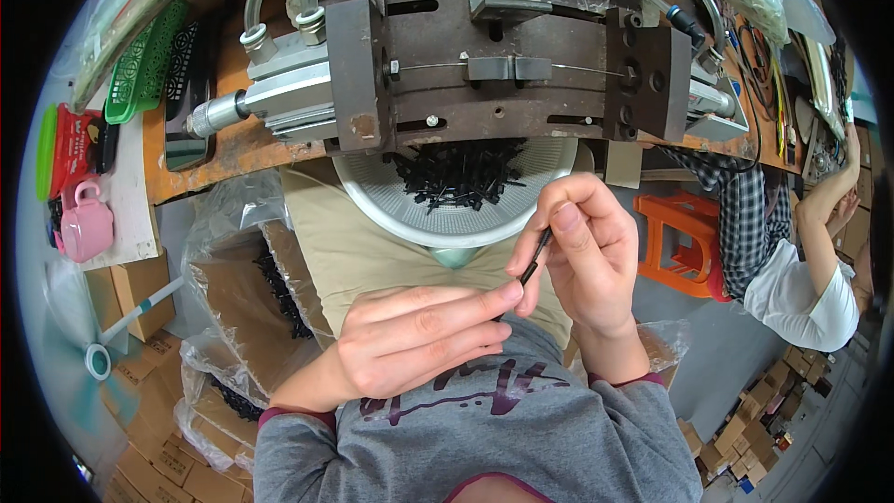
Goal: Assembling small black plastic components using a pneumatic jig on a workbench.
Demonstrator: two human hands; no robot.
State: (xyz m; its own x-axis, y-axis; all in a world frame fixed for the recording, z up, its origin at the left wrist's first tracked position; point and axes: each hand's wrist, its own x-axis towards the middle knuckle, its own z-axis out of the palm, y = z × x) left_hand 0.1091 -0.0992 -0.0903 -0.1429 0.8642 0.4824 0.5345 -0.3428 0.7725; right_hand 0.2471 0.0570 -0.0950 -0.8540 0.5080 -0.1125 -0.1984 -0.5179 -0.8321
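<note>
Between my two hands, over my lap, is a thin black rod-like part (529,272); its exact kind does not show. The fingers of my right hand (596,256) pinch its upper end. My left hand (419,335) comes in from the left, its fingertips closed around the lower end. Just beyond my hands a white perforated basket (372,210) sits below the bench edge, with many small black parts (456,172) heaped in it. Above it stands a dark metal fixture (428,112) with a thin rod and two small blocks (509,69) at its middle.
Air cylinders (289,93) flank the fixture. At the left are a pink cup (87,224), a green basket (140,74) and a fan (98,359). Plastic-lined boxes (233,307) of black parts stand beside my left leg. An orange stool (675,242) and another person (805,298) are at the right.
</note>
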